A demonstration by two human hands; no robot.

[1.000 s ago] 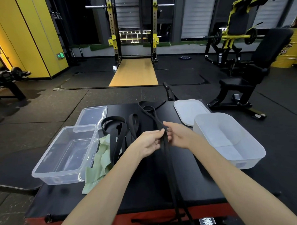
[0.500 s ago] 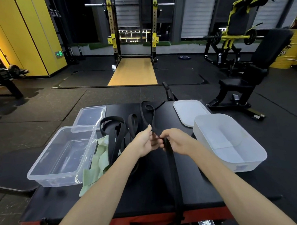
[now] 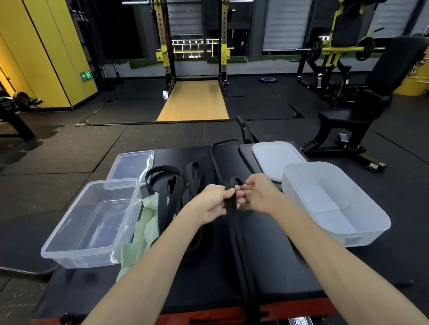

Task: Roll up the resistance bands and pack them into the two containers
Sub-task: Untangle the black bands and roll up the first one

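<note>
Gripping black band (image 3: pixel 239 247) w/ both hands, above the middle of the bench (image 3: pixel 286 264).

- left hand (image 3: pixel 214 203): thumb + fingers clamped round the doubled strap from the left side.
- right hand (image 3: pixel 258 196): fingers curled in, pinching the same strap at its folded end. Small fold loop pokes up between the two hands.
- Hands nearly touching, fingertips facing each other.
- Below the grip the band runs straight toward the camera along the bench top, then drops over the near red edge. Lower end is out of frame.

Thin black loop lies on the bench behind the hands, curving toward the far edge. Can't tell if it's part of the held band or a separate one.

Rest of layout:
- other black bands (image 3: pixel 168 189): loose pile just left of the hands, unrolled, partly over a green band (image 3: pixel 144 229).
- Green band lies crumpled right beside the clear tub (image 3: pixel 65 252), at the tub's right wall.
- Clear tub sits on the left side of the bench, w/ clear lid (image 3: pixel 131 163) flat behind it. Tub's far rim overlaps the lid's near edge.
- white tub (image 3: pixel 373 219) sits on the right side, open top up, w/ white lid (image 3: pixel 274 157) flat behind it and its far corner against the lid.
</note>
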